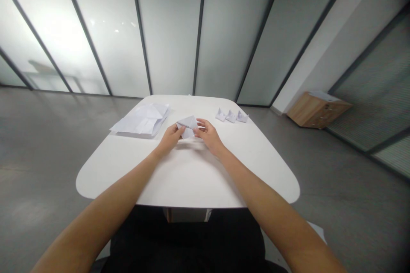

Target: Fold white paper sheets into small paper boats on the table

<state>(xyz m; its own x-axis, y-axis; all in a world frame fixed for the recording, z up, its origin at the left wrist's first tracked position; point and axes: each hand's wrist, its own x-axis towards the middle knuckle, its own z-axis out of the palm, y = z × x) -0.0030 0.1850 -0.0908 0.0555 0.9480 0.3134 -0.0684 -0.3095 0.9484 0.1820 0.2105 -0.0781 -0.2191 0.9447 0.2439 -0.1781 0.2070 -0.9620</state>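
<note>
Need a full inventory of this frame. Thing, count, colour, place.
Held folded paper: 1, white, between the hands over the table
Small folded paper pieces: 3, white, in a row at the table's far right
Loose paper pile: 1, white, table's far left; sheets not countable
Table: 1, white, in front of the person
Cabinet: 1, wood-coloured, on the floor at right, pale items on top
Frosted glass panels: several, pale with dark frames, behind the table
Floor: grey, around the table
Dark clothing: black, bottom centre
Left hand: 1, bare, at the paper's left
Right hand: 1, bare, at its right
</note>
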